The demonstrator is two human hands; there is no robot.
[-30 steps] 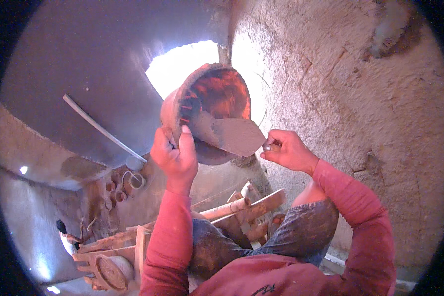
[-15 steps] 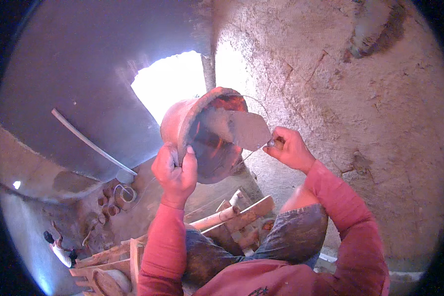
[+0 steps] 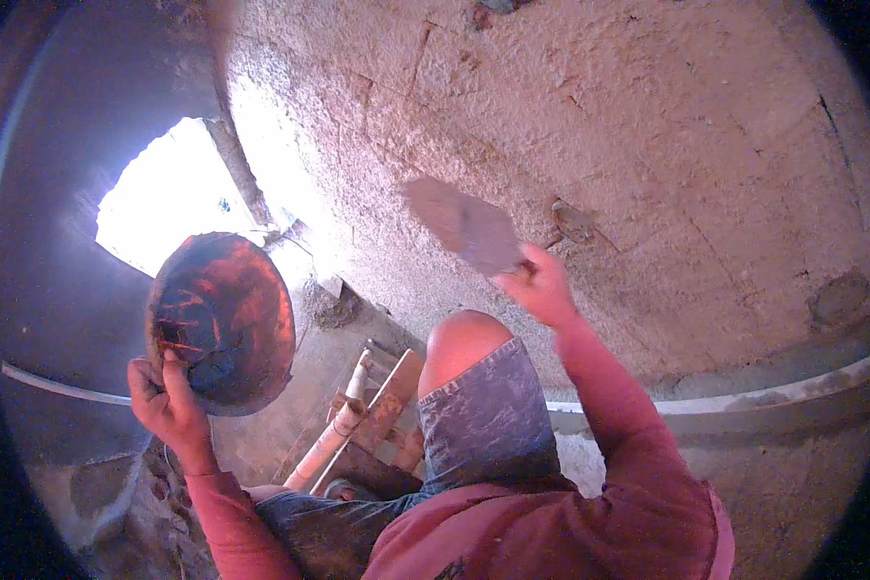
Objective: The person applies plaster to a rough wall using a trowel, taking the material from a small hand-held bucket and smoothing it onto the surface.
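Note:
My left hand [image 3: 172,406] grips the lower rim of a round bucket [image 3: 234,317], held tilted at the left so its mortar-stained, dark and reddish inside faces me. My right hand [image 3: 541,290] holds the handle of a flat trowel [image 3: 459,217], whose mortar-smeared blade is raised against the backdrop of a rough plastered wall [image 3: 696,145], slightly blurred. I cannot tell whether the blade touches that wall. My bent knee [image 3: 469,348] in jeans rises below, between my two arms.
A bright opening [image 3: 155,184] is at upper left. Wooden planks and poles [image 3: 372,416] form some framework below, between bucket and knee. A pale curved ledge [image 3: 764,396] runs along the lower wall on the right.
My view has swung toward the right-hand wall. The trowel has come out of the bucket and moved up and away from it; the bucket now sits apart, lower left.

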